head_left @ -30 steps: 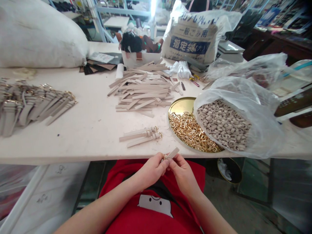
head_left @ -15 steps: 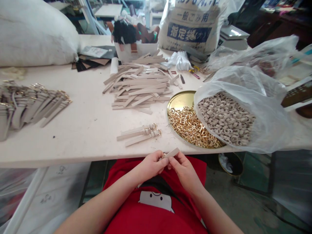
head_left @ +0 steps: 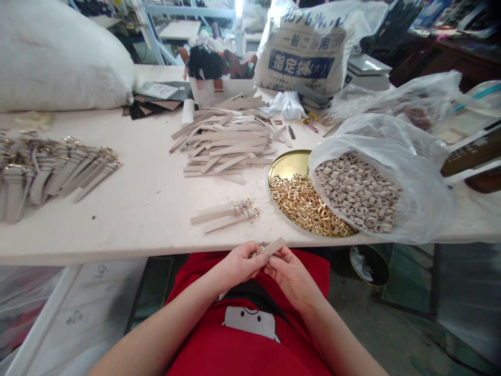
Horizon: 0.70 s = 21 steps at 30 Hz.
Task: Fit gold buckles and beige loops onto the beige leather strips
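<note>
The left hand (head_left: 241,267) and right hand (head_left: 293,275) still pinch one flat beige strip (head_left: 275,245) between closed fingers (its lower end is hidden) at the pale surface's (head_left: 144,219) near edge; the gold-buckled beige straps (head_left: 217,214) beyond lie unmoved.

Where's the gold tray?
Head view, right of centre: the gold tray lies on the table, right of the loose straps, partly hidden by the loop-filled plastic bag.
</note>
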Motion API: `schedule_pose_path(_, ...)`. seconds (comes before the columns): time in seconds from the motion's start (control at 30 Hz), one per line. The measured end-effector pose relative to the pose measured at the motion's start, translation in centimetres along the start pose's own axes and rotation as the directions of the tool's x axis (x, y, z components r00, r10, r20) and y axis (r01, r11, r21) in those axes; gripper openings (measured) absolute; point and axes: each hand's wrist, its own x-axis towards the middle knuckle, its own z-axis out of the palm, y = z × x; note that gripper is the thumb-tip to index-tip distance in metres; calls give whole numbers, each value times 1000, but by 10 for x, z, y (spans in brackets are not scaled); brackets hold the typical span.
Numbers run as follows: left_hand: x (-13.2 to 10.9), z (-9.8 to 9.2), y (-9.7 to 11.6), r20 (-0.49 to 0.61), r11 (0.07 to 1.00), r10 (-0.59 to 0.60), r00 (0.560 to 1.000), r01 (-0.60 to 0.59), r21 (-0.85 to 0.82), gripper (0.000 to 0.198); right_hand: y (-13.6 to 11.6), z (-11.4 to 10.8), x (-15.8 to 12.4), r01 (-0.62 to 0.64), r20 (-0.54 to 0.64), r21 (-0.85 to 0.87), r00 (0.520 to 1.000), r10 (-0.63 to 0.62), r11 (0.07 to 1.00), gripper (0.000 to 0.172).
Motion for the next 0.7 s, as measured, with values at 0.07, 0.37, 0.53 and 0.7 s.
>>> schedule_pose_path(0.07, -1, -1, -3, 15, 1000, -5, 1000, 5, -21, 26, 4, 2, -3, 57, -14, -46, 998, -58, 997, 21)
schedule_pose_path(0.37, -7, -6, 7, -5, 999, -26, 1000, 26, 22, 21, -5, 2, -9, 293, 64, -624, 943, -327, 725, 13)
schedule_pose_path(0.53, -8, -3, 6, -44, 981, -17, 999, 25, 194, 21, -8, 0, -3, 281, 83, -714, 944, -321, 641, 13)
schedule_pose_path(0.7, -8, 1, 5, -140, 921, 55, 989, 4, 391, 18, -15, -7, 7, 209, 90, -710, 974, -207, 672, 16)
